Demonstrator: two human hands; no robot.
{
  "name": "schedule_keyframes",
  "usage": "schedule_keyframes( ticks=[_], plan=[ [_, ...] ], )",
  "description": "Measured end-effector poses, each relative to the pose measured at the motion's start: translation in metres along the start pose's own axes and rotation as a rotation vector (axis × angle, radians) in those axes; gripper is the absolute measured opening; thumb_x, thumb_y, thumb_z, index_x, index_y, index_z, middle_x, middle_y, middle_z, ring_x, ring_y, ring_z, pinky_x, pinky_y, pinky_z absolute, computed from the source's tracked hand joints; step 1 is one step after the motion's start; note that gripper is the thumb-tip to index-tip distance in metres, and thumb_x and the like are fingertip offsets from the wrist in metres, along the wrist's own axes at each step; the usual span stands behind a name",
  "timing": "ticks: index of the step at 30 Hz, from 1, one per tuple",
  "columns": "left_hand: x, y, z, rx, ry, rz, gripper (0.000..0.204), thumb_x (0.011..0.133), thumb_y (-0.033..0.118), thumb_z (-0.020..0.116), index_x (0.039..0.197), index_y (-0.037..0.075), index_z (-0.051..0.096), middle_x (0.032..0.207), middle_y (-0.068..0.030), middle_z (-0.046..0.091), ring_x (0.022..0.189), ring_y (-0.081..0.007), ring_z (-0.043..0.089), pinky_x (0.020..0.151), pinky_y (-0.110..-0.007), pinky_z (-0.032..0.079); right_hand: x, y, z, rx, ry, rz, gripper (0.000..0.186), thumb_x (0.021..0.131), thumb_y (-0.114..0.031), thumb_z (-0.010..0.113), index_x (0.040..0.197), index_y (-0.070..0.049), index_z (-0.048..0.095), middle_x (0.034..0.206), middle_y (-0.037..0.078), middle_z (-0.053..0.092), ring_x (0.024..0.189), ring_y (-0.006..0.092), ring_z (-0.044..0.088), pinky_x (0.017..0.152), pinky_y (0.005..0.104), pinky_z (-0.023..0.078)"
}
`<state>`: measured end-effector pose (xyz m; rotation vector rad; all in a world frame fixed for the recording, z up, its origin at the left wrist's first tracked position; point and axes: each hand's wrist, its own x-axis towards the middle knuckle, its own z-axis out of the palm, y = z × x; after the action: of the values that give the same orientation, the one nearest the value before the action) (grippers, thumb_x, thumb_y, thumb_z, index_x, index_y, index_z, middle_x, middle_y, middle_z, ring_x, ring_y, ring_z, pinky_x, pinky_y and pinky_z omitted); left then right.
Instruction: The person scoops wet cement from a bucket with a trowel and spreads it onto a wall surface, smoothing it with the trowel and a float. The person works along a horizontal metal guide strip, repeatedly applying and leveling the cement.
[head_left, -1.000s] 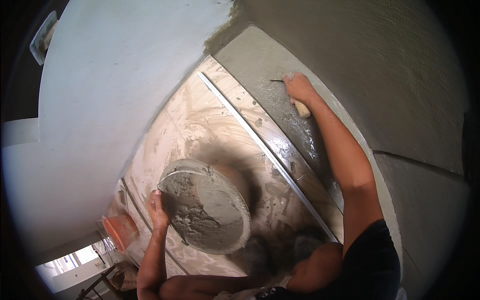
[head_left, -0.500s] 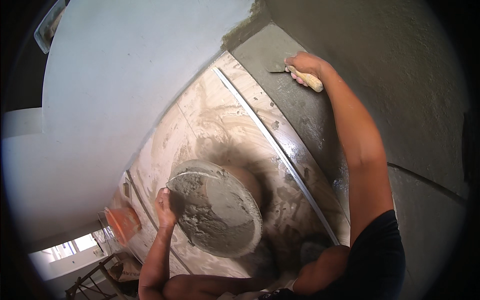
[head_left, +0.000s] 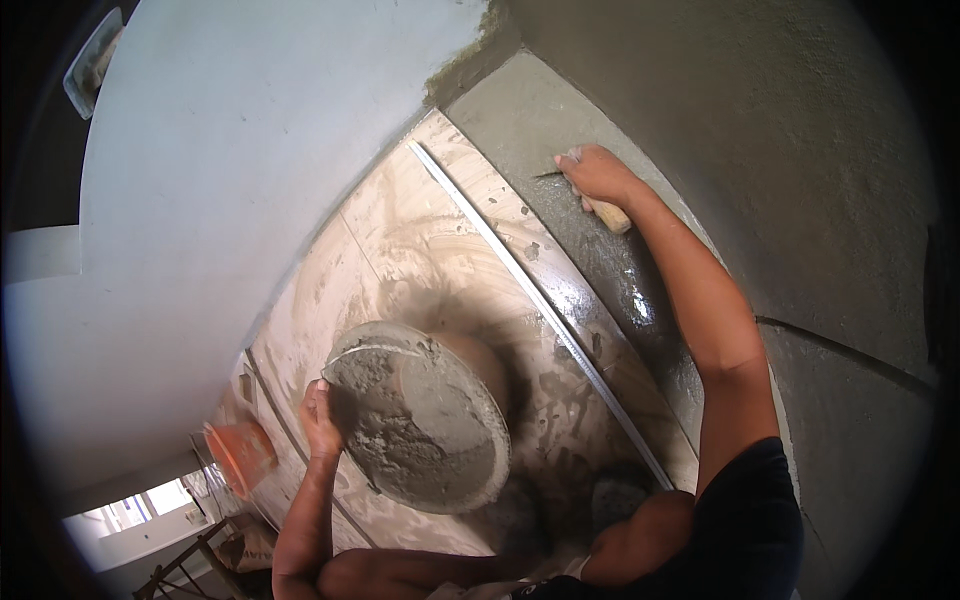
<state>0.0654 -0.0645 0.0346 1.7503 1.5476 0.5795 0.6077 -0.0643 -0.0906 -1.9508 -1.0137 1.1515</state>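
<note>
My right hand (head_left: 595, 178) grips a trowel by its pale wooden handle (head_left: 610, 215), its thin blade at the surface of wet grey cement (head_left: 505, 105) along the wall. My left hand (head_left: 320, 415) holds the rim of a tilted bucket (head_left: 497, 450) of grey mortar. A long silver straightedge (head_left: 510, 260) lies on smeared beige tiles (head_left: 360, 240), between the bucket and the cement strip.
A white wall (head_left: 200, 170) rises on the left and a rough grey plastered wall (head_left: 760, 140) on the right. An orange bucket (head_left: 240, 460) stands at lower left, near a metal frame (head_left: 180, 570). My feet are below the bucket.
My right hand with the trowel moved toward the corner, then back down along the wet strip since half a second ago. My left hand keeps hold of the bucket.
</note>
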Motion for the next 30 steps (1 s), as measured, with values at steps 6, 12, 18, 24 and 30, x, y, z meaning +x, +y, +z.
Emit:
schedule_keyframes(
  ticks=[6, 12, 18, 24, 30],
  plan=[
    [0.002, -0.008, 0.001, 0.018, -0.004, 0.027, 0.038, 0.106, 0.033, 0.046, 0.081, 0.005, 0.053, 0.072, 0.0016, 0.054, 0.068, -0.0074, 0.046, 0.064, -0.027, 0.041, 0.051, -0.012, -0.020, -0.045, 0.187, 0.093, 0.047, 0.097, -0.032, 0.049, 0.092, 0.012, 0.067, 0.077, 0.027, 0.069, 0.075, 0.0378, 0.071, 0.081, 0.0466, 0.053],
    [0.002, -0.006, 0.003, -0.071, -0.022, -0.031, 0.036, 0.106, 0.032, 0.047, 0.082, 0.005, 0.054, 0.071, 0.0018, 0.054, 0.066, -0.0073, 0.047, 0.064, -0.026, 0.042, 0.053, 0.002, -0.018, -0.220, 0.243, 0.098, 0.042, 0.096, -0.025, 0.047, 0.092, 0.010, 0.070, 0.091, 0.030, 0.069, 0.093, 0.0437, 0.068, 0.088, 0.0481, 0.051],
    [0.000, -0.010, -0.001, -0.067, 0.005, -0.037, 0.035, 0.106, 0.029, 0.047, 0.080, 0.006, 0.052, 0.070, 0.0032, 0.052, 0.065, -0.0065, 0.045, 0.062, -0.025, 0.040, 0.000, 0.011, -0.007, -0.298, 0.249, 0.162, 0.042, 0.096, -0.025, 0.046, 0.098, 0.010, 0.069, 0.098, 0.033, 0.067, 0.100, 0.0451, 0.065, 0.091, 0.0481, 0.051],
    [0.002, -0.015, 0.000, -0.119, -0.006, -0.044, 0.034, 0.106, 0.027, 0.047, 0.079, 0.007, 0.050, 0.069, 0.0037, 0.049, 0.064, -0.0062, 0.042, 0.060, -0.025, 0.038, -0.042, 0.033, -0.011, -0.061, 0.165, 0.193, 0.044, 0.100, -0.030, 0.047, 0.095, 0.010, 0.065, 0.079, 0.028, 0.068, 0.074, 0.0386, 0.070, 0.081, 0.0465, 0.053],
    [0.000, -0.009, 0.001, -0.200, -0.041, -0.090, 0.034, 0.106, 0.027, 0.047, 0.079, 0.007, 0.049, 0.069, 0.0034, 0.049, 0.064, -0.0063, 0.042, 0.060, -0.025, 0.037, -0.048, 0.033, -0.008, 0.003, -0.075, 0.025, 0.048, 0.101, -0.034, 0.048, 0.089, 0.010, 0.062, 0.062, 0.021, 0.064, 0.055, 0.0323, 0.067, 0.072, 0.0430, 0.053]
  ],
)
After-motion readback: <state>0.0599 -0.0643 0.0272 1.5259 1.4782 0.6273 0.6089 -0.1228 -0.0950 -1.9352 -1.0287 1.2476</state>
